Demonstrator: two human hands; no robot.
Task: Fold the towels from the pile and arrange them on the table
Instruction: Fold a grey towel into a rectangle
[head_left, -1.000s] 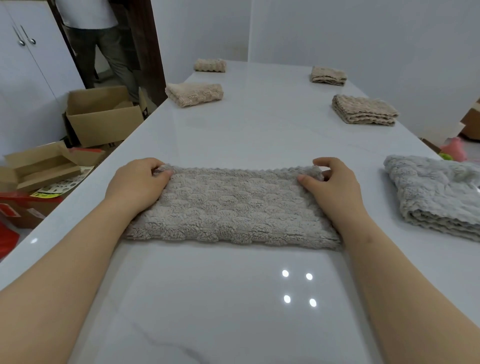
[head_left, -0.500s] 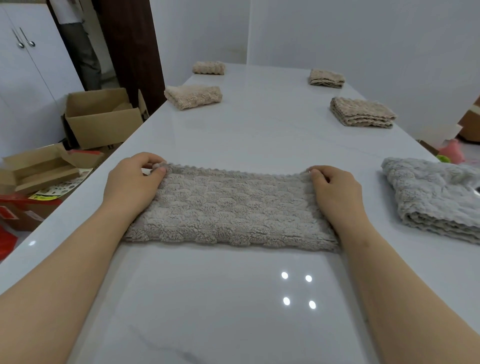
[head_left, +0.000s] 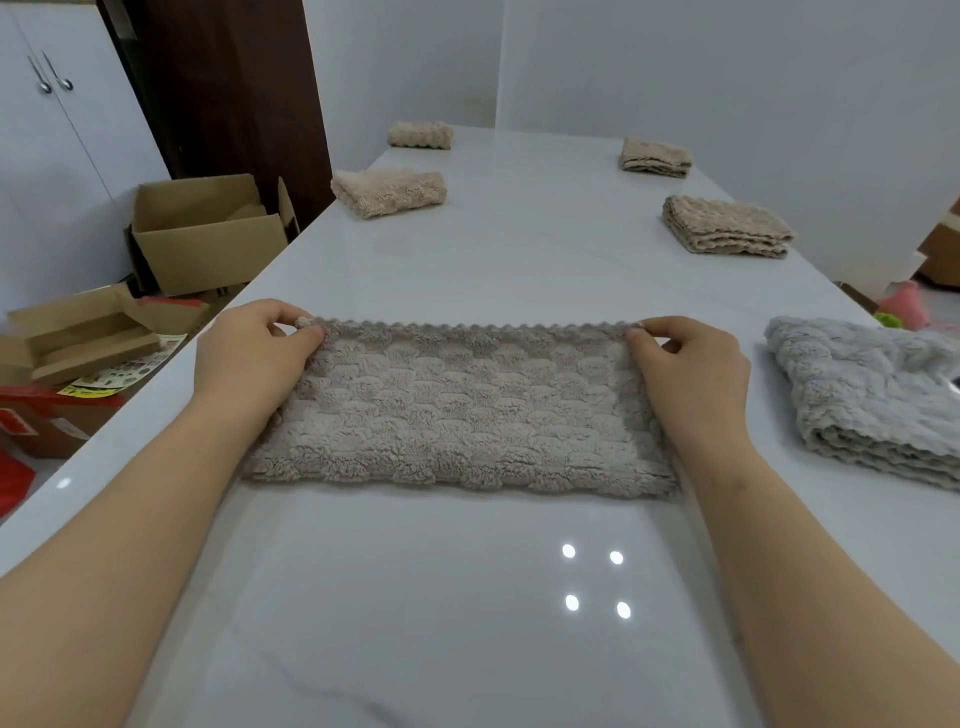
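Both hands have moved from flattening the towel (head_left: 467, 410) to its far corners; left hand (head_left: 254, 358) and right hand (head_left: 691, 374) each pinch one, and the scalloped edge now lies straight, so another fold looks due; fluffy, bumpy grey rectangle flat on the glossy white table (head_left: 441, 623), near; pile (head_left: 872, 400) at right.

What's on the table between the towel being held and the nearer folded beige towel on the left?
Nothing: the head view shows only bare white table between the held towel and that beige towel.
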